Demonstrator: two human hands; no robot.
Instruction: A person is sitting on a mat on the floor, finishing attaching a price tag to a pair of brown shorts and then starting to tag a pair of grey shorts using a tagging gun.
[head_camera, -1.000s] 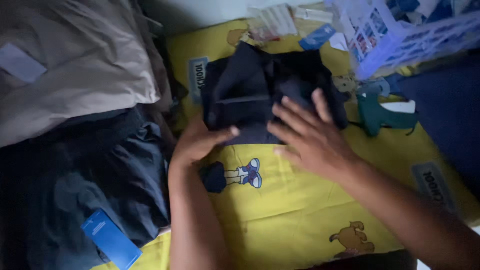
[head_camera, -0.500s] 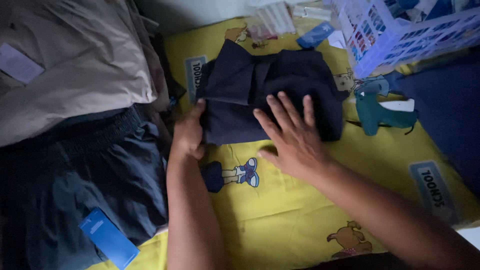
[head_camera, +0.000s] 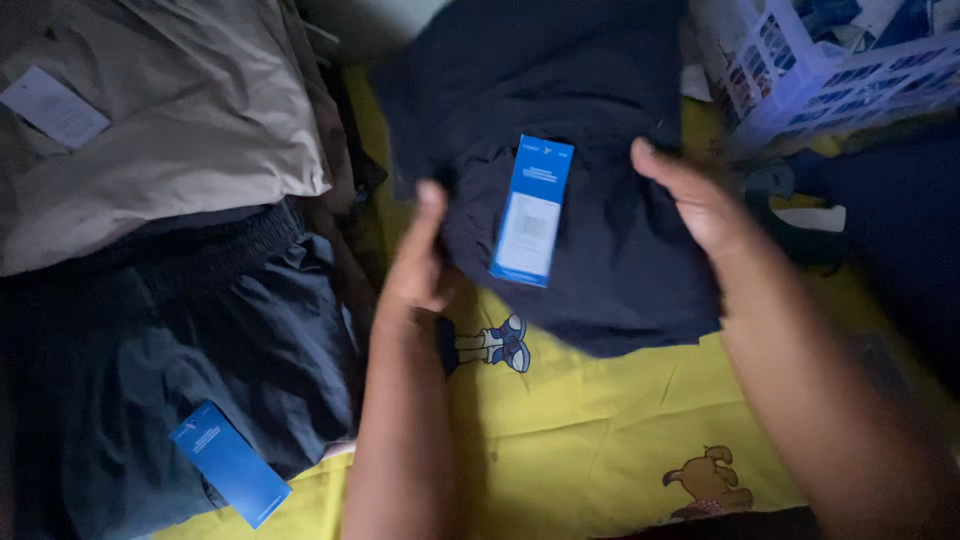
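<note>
A folded dark navy garment (head_camera: 600, 270) is lifted off the yellow cartoon-print sheet (head_camera: 590, 430) and held between both hands. A blue and white hang tag (head_camera: 532, 212) lies on its front. My left hand (head_camera: 420, 260) grips the garment's left edge, thumb up. My right hand (head_camera: 695, 205) grips its right side, fingers behind the cloth. The garment's upper part hangs toward the far edge of the view.
A beige garment with a white tag (head_camera: 150, 130) lies at the upper left. Below it are dark navy shorts (head_camera: 170, 360) with a blue tag (head_camera: 230, 465). A white plastic basket (head_camera: 830, 60) stands at the upper right above a dark blue cloth (head_camera: 900, 220).
The garment lay flat under my pressing palms; now both hands have gripped its sides and raised it, turning it so the hang tag shows. The view has shifted closer.
</note>
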